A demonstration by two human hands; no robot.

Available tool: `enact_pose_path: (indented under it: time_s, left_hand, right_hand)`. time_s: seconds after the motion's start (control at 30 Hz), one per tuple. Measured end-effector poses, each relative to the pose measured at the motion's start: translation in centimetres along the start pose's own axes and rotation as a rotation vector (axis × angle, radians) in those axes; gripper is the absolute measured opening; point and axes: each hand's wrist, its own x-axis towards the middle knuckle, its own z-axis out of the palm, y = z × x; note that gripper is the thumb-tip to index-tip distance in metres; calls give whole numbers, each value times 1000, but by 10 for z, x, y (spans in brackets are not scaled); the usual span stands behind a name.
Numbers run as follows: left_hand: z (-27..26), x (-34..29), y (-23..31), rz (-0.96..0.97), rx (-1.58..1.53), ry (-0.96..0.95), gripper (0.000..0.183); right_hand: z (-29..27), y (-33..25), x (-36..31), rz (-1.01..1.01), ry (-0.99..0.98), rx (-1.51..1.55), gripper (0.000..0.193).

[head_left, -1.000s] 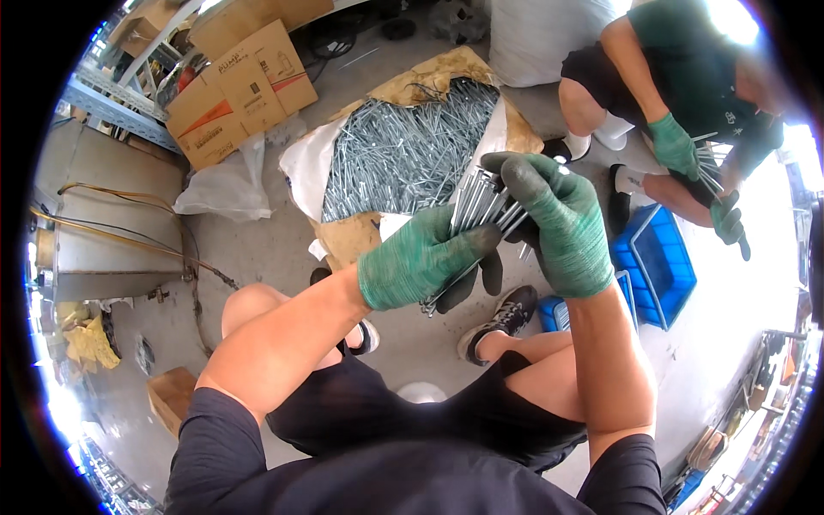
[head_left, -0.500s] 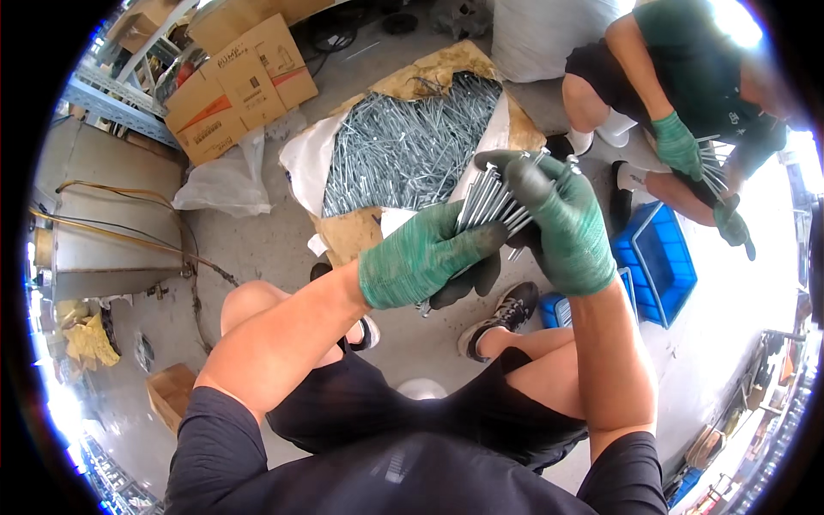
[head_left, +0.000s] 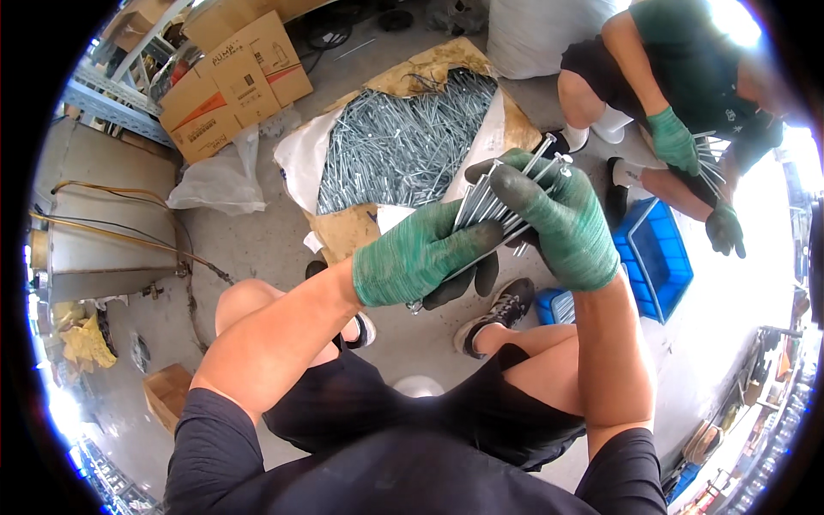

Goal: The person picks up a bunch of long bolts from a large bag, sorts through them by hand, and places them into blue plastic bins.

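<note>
Both hands wear green knit gloves with dark coated fingers. My left hand [head_left: 412, 257] is closed round a bundle of long silvery bolts [head_left: 481, 206], held above my knees. My right hand [head_left: 571, 227] grips the upper side of the same bundle, its thumb across the shanks. A few bolts stick up past the right fingers with their heads showing. One bolt head also pokes out below the left palm. Beyond my hands, a heap of loose bolts [head_left: 395, 142] lies in an opened sack with white and brown lining [head_left: 302, 163].
A co-worker's gloved hand [head_left: 674, 142] at right holds some bolts. A blue crate [head_left: 674, 287] stands beside my right forearm, with a smaller blue crate [head_left: 544, 305] holding bolts. Cardboard boxes [head_left: 232, 90], a plastic bag [head_left: 223, 184] and a metal cabinet [head_left: 112, 215] stand left.
My right fingers have shifted on the bundle, and one bolt now juts higher above the others. My left hand keeps its grip. The co-worker's lower hand has turned slightly.
</note>
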Motion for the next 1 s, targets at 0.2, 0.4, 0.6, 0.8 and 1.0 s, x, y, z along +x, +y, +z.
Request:
enact_pose_path:
  time_s: [0.2, 0.4, 0.6, 0.8, 1.0]
  left_hand:
    - [-3, 3, -3, -102, 58, -89, 57]
    - [2, 3, 8, -65, 32, -19, 55]
    - [5, 2, 1, -33, 53, -55, 52]
    - [4, 1, -2, -108, -98, -29, 41]
    - [13, 10, -20, 1, -135, 9, 37]
  right_hand:
    - [-3, 5, 3, -103, 198, 174, 42]
    - [1, 1, 6, -35, 118, 79, 48]
    - [-25, 2, 26, -178, 645, 482, 33]
    - [-83, 11, 30, -421, 357, 654, 30]
    - [-41, 9, 18, -256, 413, 317, 34]
